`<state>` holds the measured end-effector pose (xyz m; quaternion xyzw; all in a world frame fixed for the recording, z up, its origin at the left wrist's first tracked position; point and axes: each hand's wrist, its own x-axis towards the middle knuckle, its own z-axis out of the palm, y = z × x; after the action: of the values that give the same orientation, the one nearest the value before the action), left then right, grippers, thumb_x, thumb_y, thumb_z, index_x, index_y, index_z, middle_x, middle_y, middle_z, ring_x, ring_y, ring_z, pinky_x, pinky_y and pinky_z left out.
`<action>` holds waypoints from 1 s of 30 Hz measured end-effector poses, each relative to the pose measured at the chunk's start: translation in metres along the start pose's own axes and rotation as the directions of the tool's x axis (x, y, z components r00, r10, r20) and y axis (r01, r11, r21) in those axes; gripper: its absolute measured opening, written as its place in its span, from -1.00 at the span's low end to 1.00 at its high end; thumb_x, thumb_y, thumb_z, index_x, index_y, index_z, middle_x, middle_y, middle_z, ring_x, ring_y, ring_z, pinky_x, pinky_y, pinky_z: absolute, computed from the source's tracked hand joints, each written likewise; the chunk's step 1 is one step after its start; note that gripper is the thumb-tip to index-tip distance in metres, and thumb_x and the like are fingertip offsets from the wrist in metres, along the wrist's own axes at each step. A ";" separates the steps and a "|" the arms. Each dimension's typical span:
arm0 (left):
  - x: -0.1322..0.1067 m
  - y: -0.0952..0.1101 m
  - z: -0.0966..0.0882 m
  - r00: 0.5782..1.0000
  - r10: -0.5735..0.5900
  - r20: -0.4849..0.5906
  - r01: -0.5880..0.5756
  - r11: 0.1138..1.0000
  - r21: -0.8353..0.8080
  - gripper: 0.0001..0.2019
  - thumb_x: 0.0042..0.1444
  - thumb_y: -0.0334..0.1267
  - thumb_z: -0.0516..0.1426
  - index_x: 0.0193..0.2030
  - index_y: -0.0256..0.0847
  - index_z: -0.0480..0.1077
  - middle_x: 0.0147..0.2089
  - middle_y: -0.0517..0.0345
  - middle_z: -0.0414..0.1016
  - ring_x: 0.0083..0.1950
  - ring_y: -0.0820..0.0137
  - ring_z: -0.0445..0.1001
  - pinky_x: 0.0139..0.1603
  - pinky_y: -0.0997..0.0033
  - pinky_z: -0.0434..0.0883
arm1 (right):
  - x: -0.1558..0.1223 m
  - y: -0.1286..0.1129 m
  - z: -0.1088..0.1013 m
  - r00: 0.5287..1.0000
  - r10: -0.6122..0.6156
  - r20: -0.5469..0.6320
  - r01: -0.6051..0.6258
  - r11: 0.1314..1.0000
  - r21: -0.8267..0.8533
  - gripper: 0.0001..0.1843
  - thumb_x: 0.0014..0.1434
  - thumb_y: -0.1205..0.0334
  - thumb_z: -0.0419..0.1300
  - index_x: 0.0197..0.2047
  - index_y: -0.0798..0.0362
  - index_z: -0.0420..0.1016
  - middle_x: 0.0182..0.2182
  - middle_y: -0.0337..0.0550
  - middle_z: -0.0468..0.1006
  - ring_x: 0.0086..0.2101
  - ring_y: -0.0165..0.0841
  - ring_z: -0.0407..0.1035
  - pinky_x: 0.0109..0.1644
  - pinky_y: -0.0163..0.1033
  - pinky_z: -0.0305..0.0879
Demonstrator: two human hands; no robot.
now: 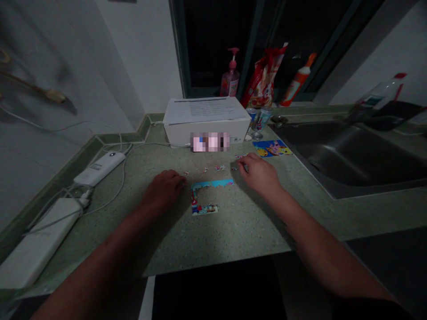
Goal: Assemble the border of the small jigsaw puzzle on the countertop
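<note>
On my feed the widest thing is the speckled green desk (240,222), running across the frame, with a steel sink (350,155) set into it on the right. At the back centre sits a white box (207,129) with printed papers (205,110) on top; a blurred patch covers part of its front. Behind it, along the dark window, I can make out a pink pump bottle (231,78), a red snack bag (263,78) and an orange tube (296,73). A clear plastic bottle (380,95) stands at upper right. At lower left lie two white power banks (40,242) with a white cable (124,173) trailing from them.

At centre, a partly built jigsaw puzzle (204,195) lies flat on the desk: a wavy blue top edge, a thin left side and a short, colourful bottom piece, forming an open frame. Small loose pieces (219,167) are scattered just above it, and a bright picture card (271,148) lies upper right, near the sink.

My left hand (163,189) rests loosely curled beside the frame, holding nothing I can see. My right hand (258,175) sits just above the frame's right end, fingertips at the loose pieces; I can't tell whether it is gripping one.
</note>
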<state>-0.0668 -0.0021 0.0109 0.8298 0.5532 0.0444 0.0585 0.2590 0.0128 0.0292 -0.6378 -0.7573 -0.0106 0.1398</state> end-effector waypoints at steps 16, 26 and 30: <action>-0.002 -0.002 0.001 0.999 0.029 -0.023 -0.028 0.999 0.035 -0.69 0.44 -0.30 0.08 0.10 -0.19 0.64 0.06 -0.16 0.64 0.10 0.03 0.56 0.13 0.01 0.47 | 0.006 0.019 0.017 0.990 -0.099 0.097 0.106 0.992 -0.064 -0.49 0.46 0.44 0.00 0.22 0.04 0.71 0.06 0.16 0.63 0.09 -0.04 0.50 0.19 -0.02 0.37; -0.005 0.004 -0.006 1.000 0.007 -0.019 -0.007 0.999 -0.037 -0.69 0.42 -0.25 0.06 0.08 -0.10 0.62 0.08 -0.15 0.63 0.11 0.03 0.51 0.16 -0.06 0.45 | 0.013 0.021 0.032 0.978 -0.194 0.082 0.196 0.980 -0.019 -0.68 0.45 0.31 0.14 0.07 0.07 0.73 0.00 0.12 0.63 0.07 -0.06 0.47 0.29 0.05 0.31; -0.006 0.004 -0.006 1.000 -0.008 -0.023 0.006 0.997 -0.072 -0.70 0.39 -0.24 0.07 0.07 -0.05 0.63 0.08 -0.12 0.64 0.11 0.05 0.50 0.18 -0.07 0.45 | 0.013 0.022 0.033 0.982 -0.179 0.062 0.180 0.984 -0.015 -0.70 0.42 0.33 0.14 0.00 0.06 0.72 -0.05 0.10 0.63 0.03 -0.08 0.47 0.23 0.03 0.34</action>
<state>-0.0660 -0.0090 0.0172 0.8247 0.5548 0.0737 0.0819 0.2719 0.0356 -0.0033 -0.5683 -0.8155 -0.0116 0.1090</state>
